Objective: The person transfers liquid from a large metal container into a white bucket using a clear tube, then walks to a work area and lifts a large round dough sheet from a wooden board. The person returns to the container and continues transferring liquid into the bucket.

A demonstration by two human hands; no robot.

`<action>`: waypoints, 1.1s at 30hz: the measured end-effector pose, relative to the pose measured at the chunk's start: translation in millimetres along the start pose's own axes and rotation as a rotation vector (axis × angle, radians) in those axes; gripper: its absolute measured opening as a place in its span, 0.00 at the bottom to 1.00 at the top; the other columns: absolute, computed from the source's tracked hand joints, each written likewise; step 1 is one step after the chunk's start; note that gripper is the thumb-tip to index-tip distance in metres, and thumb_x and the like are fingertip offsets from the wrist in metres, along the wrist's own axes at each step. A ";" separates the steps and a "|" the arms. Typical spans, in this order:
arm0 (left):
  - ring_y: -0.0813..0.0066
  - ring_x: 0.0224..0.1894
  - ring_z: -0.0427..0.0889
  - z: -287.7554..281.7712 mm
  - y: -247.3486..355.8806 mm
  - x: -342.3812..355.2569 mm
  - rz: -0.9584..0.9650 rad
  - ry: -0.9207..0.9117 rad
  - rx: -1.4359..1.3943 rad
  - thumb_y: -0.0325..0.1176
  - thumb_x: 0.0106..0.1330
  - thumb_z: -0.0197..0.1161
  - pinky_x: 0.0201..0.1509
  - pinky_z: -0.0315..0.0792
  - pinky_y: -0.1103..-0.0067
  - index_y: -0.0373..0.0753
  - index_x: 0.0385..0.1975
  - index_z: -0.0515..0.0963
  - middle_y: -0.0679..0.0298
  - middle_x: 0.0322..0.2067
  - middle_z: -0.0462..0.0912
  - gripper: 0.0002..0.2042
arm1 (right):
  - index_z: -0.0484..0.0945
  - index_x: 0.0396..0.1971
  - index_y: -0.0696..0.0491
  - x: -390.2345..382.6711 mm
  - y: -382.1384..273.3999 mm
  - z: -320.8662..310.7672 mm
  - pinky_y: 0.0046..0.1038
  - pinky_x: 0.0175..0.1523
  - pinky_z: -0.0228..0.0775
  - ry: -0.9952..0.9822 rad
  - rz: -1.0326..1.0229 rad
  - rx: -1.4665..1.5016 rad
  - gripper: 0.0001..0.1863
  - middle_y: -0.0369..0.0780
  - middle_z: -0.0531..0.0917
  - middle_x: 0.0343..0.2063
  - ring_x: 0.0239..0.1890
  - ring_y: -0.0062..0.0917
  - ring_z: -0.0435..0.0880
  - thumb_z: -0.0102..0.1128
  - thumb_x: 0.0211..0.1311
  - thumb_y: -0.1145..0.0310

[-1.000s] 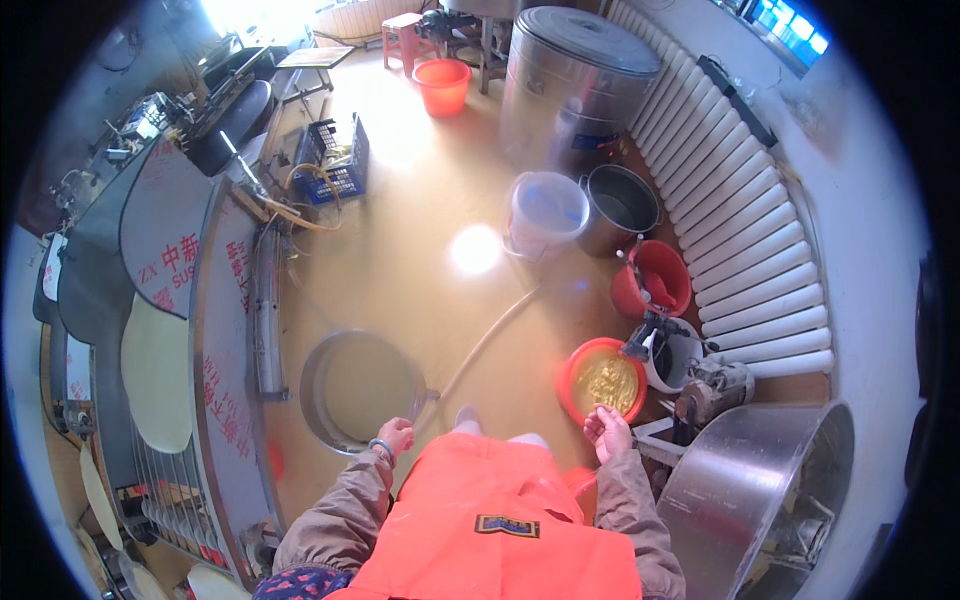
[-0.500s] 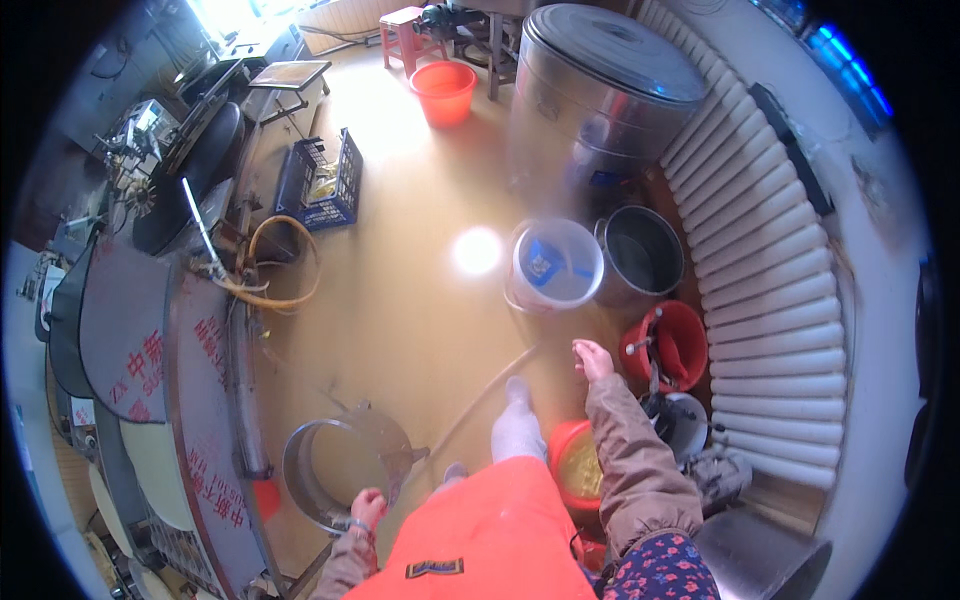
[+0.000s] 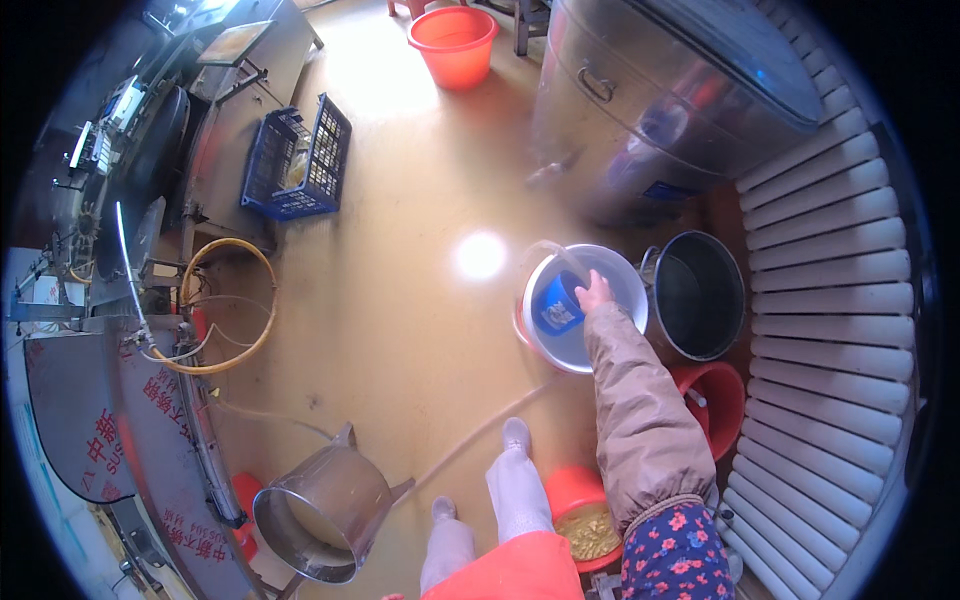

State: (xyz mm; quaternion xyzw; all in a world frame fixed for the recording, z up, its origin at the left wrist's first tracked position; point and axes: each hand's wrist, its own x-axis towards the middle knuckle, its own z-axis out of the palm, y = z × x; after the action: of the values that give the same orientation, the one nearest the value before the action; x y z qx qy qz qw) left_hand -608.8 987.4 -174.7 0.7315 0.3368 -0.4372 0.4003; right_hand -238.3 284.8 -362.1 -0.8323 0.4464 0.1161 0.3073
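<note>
My right hand (image 3: 592, 290) reaches into a white plastic bucket (image 3: 640, 300) on the floor ahead. Its fingers are closed at the edge of a blue plastic container (image 3: 560, 304) with a pale label, which sits tilted inside the bucket. A blurred translucent strip (image 3: 560, 253) curves over the rim by my fingers; I cannot make out what it is. Only a sliver of my left hand (image 3: 393, 597) shows at the lower edge, its fingers hidden.
A grey metal pot (image 3: 697, 295), a red bucket (image 3: 722, 400) and a white radiator (image 3: 825, 300) stand at right. A steel cylinder (image 3: 325, 510) lies front left. A blue crate (image 3: 318, 165), an orange tub (image 3: 453, 45) and a steel drum (image 3: 610, 110) stand farther off. A hose (image 3: 485, 428) crosses the floor.
My right hand has moved forward into the white bucket and closed at the blue container. My left hand has dropped almost out of view. The whole view has shifted closer to the bucket.
</note>
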 end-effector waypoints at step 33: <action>0.49 0.48 0.69 256.6 430.3 223.6 0.917 0.082 0.757 0.29 0.52 0.56 0.51 0.66 0.65 0.38 0.55 0.60 0.46 0.47 0.68 0.28 | 0.79 0.36 0.50 -104.8 53.9 -90.2 0.21 0.40 0.69 0.032 -0.498 0.431 0.12 0.34 0.76 0.31 0.34 0.21 0.77 0.58 0.50 0.79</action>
State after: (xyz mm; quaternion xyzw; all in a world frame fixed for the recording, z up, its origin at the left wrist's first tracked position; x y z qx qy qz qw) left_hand -253.7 598.7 -329.0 0.9104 -0.1774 -0.2808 0.2465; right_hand -349.7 277.5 -264.4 -0.8335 0.2482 -0.0727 0.4883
